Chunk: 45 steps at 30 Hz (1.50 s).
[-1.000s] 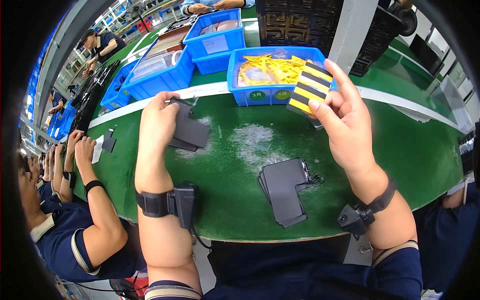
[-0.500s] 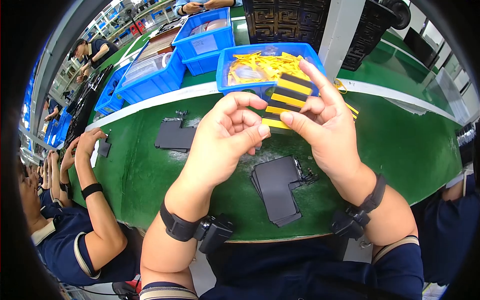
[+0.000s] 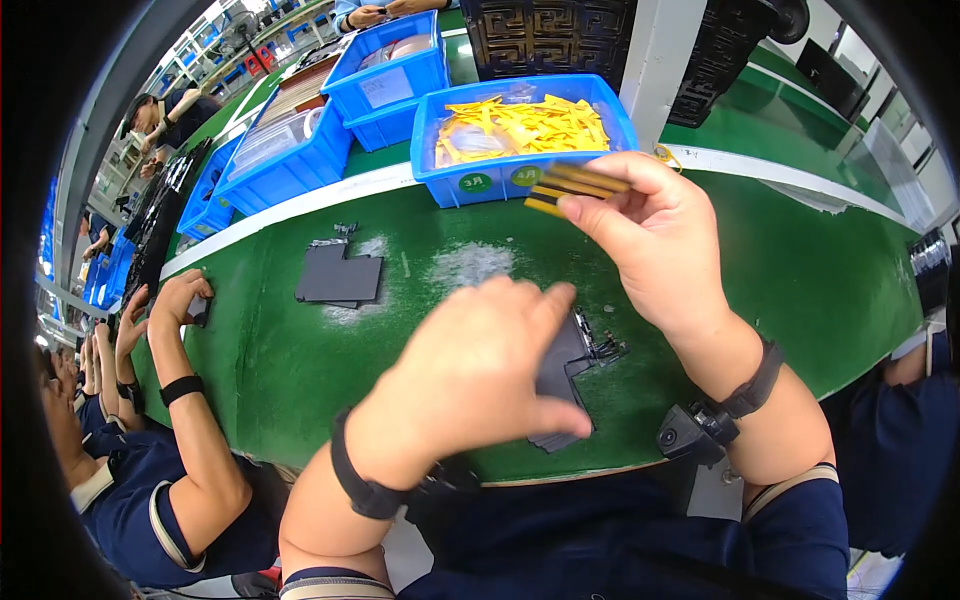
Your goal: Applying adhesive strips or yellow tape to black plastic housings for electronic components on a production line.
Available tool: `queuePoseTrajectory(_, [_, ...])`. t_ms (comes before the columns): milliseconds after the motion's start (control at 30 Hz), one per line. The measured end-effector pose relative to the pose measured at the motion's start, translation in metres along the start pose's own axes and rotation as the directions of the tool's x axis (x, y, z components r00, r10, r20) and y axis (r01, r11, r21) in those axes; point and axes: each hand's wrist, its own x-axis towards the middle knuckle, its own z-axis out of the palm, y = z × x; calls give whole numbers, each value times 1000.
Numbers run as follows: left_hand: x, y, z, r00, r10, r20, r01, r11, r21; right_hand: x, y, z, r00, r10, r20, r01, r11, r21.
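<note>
In my right hand [image 3: 665, 245], a flat sheet with black and yellow stripes [image 3: 580, 185] is pinched between thumb and fingers, held up by the front of a blue bin and blurred by motion. My left hand [image 3: 470, 375] hangs over a stack of thin dark-grey L-shaped pieces [image 3: 558, 378] near the table's front edge. Its thumb and index finger are spread apart, and nothing shows between them; the other fingers are partly hidden. Small black connector parts stick out from the stack's right side.
A second stack of dark L-shaped pieces [image 3: 340, 276] lies farther left on the green table [image 3: 260, 370]. Behind stands the blue bin [image 3: 445, 190] of yellow strips, beside more blue bins [image 3: 285, 185]. A white post [image 3: 662, 75] rises at the back. A co-worker's hand [image 3: 180, 297] is at the left.
My left hand has let go of the striped sheet and come down toward me over the near stack. My right hand keeps the sheet, now tilted flatter.
</note>
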Motion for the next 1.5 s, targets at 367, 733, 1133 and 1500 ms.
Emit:
queuePoseTrajectory(367, [4,-11,0,896,-443,3,196,389,-900,-9,-19,-2,987,1,160,0,1000,-5])
queuePoseTrajectory(733, [4,-11,-3,854,-514,-82,103,321,-941,-7,-20,-5,967,-75,245,135,962,-237])
queuePoseTrajectory(1133, [4,-14,-1,846,-523,-101,116,365,-924,-8,-15,-2,944,-219,246,296,894,-337])
queuePoseTrajectory(1500, [2,-9,2,845,-517,-138,154,481,-863,-13,-11,7,985,32,171,18,959,-283])
